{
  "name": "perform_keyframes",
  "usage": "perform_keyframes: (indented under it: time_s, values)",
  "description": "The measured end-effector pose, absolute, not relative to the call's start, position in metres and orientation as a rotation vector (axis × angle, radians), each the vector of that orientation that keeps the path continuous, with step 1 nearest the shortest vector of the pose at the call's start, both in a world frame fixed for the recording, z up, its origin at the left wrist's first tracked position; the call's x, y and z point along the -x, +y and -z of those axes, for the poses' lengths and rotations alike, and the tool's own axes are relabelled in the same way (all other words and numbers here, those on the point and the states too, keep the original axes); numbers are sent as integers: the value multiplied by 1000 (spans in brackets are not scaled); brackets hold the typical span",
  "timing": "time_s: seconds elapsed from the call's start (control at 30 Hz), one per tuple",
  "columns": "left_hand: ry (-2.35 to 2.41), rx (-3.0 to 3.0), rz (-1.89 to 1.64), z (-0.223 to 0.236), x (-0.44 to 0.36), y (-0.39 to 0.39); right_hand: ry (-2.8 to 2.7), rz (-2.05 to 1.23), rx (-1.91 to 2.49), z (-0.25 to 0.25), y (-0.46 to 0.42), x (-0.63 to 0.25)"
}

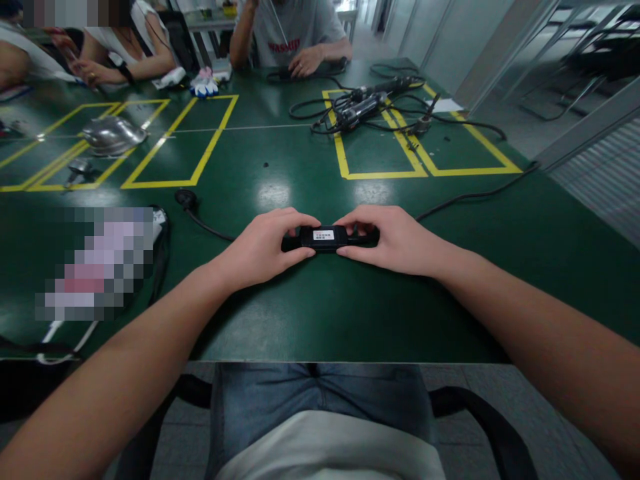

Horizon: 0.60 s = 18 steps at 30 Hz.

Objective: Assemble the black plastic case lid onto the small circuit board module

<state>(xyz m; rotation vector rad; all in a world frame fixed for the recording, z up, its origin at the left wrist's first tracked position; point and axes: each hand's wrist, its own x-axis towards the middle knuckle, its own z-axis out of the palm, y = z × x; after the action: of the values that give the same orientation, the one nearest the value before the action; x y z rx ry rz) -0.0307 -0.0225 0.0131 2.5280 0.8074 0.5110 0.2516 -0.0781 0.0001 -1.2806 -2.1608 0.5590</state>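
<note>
A small black in-line cable box with a white printed label (323,235) lies level at the front middle of the green table. My left hand (267,243) grips its left end between thumb and fingers. From the other side, my right hand (395,239) pinches the right end the same way. A black cable runs out past my left hand to a black plug (186,199) on the tabletop. Beyond my right hand, another length of black cable (470,197) trails off to the table's right edge. My palms hide parts of the box's ends.
At left lies a blurred-out flat object (100,260) with a white cord. Yellow tape rectangles (195,181) mark the green table (280,313). Farther back are a shiny metal bowl-like part (113,135) and tangled black cables with tools (357,110). People sit across the table.
</note>
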Motion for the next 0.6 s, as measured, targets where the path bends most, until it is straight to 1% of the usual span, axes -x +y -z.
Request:
perform_keyframes:
  time_s: [0.6]
  values:
    - [774, -2562, -516, -13, 32, -23, -2173, -575, 1303, -2, -78, -251]
